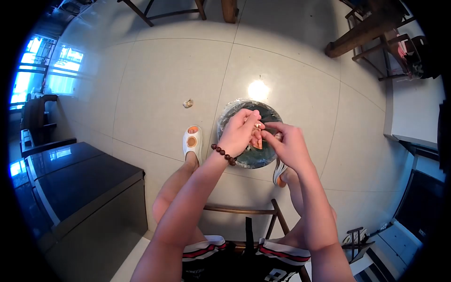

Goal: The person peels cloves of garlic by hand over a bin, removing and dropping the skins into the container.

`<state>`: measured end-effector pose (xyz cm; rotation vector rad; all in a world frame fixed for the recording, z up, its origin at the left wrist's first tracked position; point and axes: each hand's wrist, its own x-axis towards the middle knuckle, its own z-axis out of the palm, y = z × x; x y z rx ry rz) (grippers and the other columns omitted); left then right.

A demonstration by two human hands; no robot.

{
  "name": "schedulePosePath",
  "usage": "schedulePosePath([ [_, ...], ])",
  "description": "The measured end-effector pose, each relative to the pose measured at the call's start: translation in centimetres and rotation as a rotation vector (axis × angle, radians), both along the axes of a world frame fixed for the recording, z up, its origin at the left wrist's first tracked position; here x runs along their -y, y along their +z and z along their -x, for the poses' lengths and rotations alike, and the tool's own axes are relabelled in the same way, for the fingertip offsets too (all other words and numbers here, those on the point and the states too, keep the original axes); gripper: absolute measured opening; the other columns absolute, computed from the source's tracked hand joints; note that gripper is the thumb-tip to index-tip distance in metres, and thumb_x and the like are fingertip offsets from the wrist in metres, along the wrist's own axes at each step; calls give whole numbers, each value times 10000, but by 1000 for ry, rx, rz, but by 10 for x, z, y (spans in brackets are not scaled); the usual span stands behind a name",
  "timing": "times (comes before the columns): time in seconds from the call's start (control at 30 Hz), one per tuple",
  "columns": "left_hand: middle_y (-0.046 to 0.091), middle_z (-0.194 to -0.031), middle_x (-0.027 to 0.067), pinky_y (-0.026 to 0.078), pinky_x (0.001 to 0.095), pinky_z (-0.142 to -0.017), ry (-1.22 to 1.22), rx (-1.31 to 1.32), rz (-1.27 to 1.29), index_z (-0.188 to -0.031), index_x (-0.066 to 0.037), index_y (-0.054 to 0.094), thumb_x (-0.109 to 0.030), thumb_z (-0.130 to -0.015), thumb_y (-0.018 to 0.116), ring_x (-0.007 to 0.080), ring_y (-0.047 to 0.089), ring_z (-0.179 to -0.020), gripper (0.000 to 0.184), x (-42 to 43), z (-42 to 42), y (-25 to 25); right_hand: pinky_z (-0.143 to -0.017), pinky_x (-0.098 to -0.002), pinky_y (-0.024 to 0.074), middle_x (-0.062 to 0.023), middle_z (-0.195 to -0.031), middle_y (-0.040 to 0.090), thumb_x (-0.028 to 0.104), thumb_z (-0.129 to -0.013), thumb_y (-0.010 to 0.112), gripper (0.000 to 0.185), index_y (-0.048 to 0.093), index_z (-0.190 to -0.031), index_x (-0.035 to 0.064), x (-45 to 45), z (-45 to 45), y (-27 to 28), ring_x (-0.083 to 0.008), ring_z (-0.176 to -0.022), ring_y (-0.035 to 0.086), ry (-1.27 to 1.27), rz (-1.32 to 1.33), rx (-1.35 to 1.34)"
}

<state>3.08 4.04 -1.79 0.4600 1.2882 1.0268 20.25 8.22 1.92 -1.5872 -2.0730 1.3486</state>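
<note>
Left hand (240,129) and right hand (289,143) come together in front of the person, both above a round bin (226,113) with crinkled clear plastic about its rim and a dark inside. Fingers of the left hand are curled around small pale pieces (258,126), which sit at its fingertips on the side facing the right hand; just below them, also at the left hand, an orange-toned piece (260,144) shows — what exactly it is cannot be told at this size. Thumb and forefinger of the right hand are bent towards these pieces, their tips close beside them, but whether they grip anything cannot be told. Around the left wrist runs a bracelet (223,154) of dark round beads. Beyond the left hand and off to its left, well apart from the bin, a small brownish-white scrap (188,103) lies on the pale tiled floor (159,80). Nearer to the left hand, on the same side, is a white slipper (198,136) on one foot; another slipper (278,173) shows below the right hand. Well to the left of both hands stands a dark glossy cabinet (98,197). Far ahead of the hands are wooden furniture legs (229,11).
</note>
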Motion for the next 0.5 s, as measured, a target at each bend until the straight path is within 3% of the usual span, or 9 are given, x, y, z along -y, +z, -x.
schedulePosePath([
  [0.03,649,-894,82,510,241,-566,-2,112,-6,-1115,5,566,-205,-1043,536,100,624,-660,224,0,0,-1,-672,-336,544,-164,-750,712,250,-871,761,322,743,-1105,29,-1,0,1,-251,-654,693,1,0,1],
  [0.1,626,-900,74,507,239,-574,-3,223,-11,-1152,7,567,-200,-1050,518,95,605,-675,236,1,1,-3,-706,-302,546,-125,-797,732,198,-873,771,296,732,-1092,4,-4,2,6,-171,-729,698,-100,9,-268],
  [0.17,657,-1030,81,519,249,-675,-165,328,-101,-1281,5,548,-183,-1075,448,109,618,-825,296,2,4,-4,-708,-288,540,-101,-801,724,166,-870,773,280,726,-1089,-2,-5,1,7,-143,-745,678,-97,8,-291],
  [0.4,660,-1085,71,524,239,-773,-202,103,-199,-1309,10,535,-74,-1041,498,92,628,-912,283,2,-4,18,-601,-260,474,-24,-717,653,117,-877,761,209,707,-1039,-5,-10,-7,7,-77,-659,572,-85,-31,-315],
  [0.5,666,-1090,71,540,247,-842,-143,94,-238,-1271,15,557,-2,-1003,549,90,644,-995,269,0,-3,14,-552,-267,448,-36,-687,644,162,-892,763,215,677,-1000,-2,-11,-8,17,-83,-602,555,-108,69,-289],
])
